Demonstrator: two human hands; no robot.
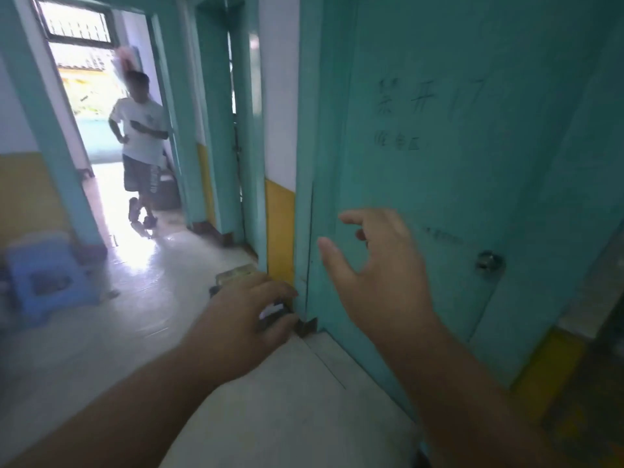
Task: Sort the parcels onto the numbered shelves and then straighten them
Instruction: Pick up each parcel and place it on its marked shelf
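- The left hand curls its grip around a small dark thing, too blurry to name.
- The right hand is spread wide and holds nothing, maybe to push the teal door.
- The door has faint hand-written Chinese writing; I cannot read it for sure.
- No parcels or numbered shelves show here.
- A blue stool sits on the floor, and a person stands far down the hall.
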